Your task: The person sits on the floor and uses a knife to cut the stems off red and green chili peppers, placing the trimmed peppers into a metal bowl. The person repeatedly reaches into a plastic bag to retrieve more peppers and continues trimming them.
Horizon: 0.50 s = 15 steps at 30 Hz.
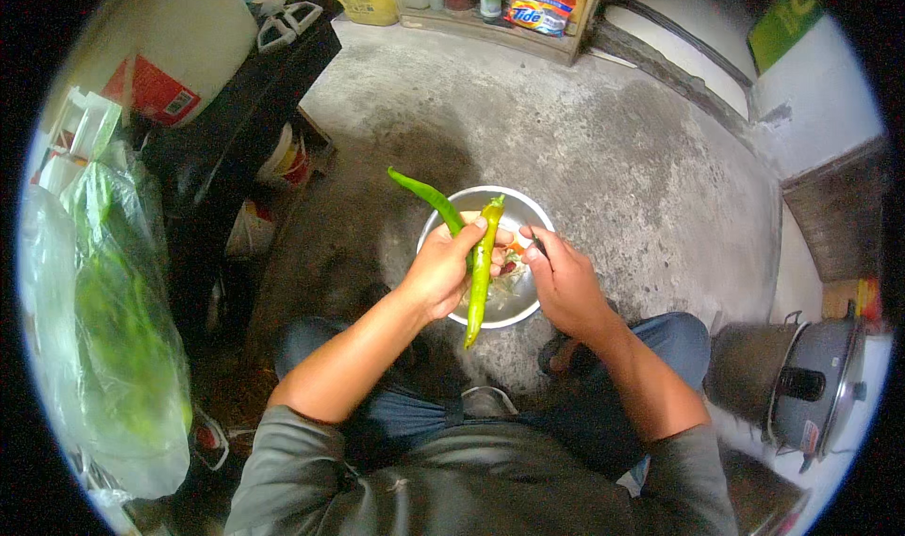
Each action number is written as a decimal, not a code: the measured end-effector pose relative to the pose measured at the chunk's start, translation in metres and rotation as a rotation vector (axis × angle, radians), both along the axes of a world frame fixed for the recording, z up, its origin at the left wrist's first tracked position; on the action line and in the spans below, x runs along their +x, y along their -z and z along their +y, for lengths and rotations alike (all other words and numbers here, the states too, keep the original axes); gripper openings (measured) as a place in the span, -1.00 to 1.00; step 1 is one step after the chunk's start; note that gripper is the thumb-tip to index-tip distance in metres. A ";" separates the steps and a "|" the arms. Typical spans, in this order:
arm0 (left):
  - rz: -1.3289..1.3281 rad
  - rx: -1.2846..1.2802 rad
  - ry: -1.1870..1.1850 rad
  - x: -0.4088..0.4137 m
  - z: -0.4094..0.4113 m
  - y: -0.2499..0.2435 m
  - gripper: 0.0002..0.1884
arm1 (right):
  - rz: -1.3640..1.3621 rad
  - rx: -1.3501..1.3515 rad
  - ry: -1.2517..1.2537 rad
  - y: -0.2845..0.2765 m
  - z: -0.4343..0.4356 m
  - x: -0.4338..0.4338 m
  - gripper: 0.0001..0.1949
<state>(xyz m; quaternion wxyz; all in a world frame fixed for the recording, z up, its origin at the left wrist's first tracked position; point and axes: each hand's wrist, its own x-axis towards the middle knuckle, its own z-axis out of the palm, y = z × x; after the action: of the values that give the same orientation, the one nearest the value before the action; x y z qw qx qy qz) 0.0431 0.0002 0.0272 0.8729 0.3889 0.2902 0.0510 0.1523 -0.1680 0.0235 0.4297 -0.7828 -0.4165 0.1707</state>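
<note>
Two long green chili peppers are in my left hand (pixel 440 271). The yellowish-green pepper (pixel 482 274) lies under the thumb, its stem end pointing away from me. Behind it, a darker green pepper (pixel 431 195) sticks out to the upper left, partly hidden by the hand. My right hand (pixel 571 281) grips a small dark object (pixel 539 243), perhaps a knife handle; the rest of it cannot be made out. Below both hands stands a round metal basin (pixel 543 214) on the floor, with vegetable scraps (pixel 508 276) inside, some of them red and orange.
At my left hangs a clear plastic bag of green vegetables (pixel 127 324) beside a dark bench (pixel 212 133). A dark electric cooker (pixel 802 380) stands at right. Beyond the concrete floor (pixel 601 126), a wooden shelf (pixel 488 32) holds a Tide packet (pixel 541 11) and bottles.
</note>
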 end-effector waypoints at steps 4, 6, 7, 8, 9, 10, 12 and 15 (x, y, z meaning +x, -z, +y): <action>0.012 -0.005 0.056 -0.002 -0.009 0.011 -0.73 | -0.125 -0.047 -0.062 0.001 -0.005 -0.003 -0.71; 0.035 0.015 0.083 -0.002 -0.015 0.009 -0.74 | -0.157 -0.075 -0.073 0.006 -0.007 -0.004 -0.69; 0.051 0.040 0.091 -0.002 -0.017 0.010 -0.74 | -0.179 -0.086 -0.074 0.010 -0.008 -0.003 -0.68; 0.067 0.065 0.099 -0.002 -0.018 0.013 -0.74 | -0.202 -0.097 -0.074 0.014 -0.009 -0.003 -0.68; 0.085 0.088 0.105 -0.002 -0.019 0.015 -0.75 | -0.200 -0.095 -0.077 0.017 -0.010 -0.003 -0.68; 0.089 0.097 0.110 -0.003 -0.019 0.016 -0.75 | -0.199 -0.094 -0.081 0.020 -0.010 -0.002 -0.67; 0.099 0.116 0.118 -0.004 -0.018 0.017 -0.75 | -0.193 -0.086 -0.075 0.021 -0.009 -0.003 -0.67; 0.090 0.156 0.134 -0.006 -0.017 0.020 -0.75 | -0.184 -0.069 -0.061 0.020 -0.006 -0.004 -0.67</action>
<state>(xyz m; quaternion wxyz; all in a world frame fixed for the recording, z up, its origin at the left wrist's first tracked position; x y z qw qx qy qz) 0.0369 -0.0165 0.0068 0.8275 0.4762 0.2975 -0.0026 0.1482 -0.1743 0.0037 0.3570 -0.7965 -0.4717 0.1255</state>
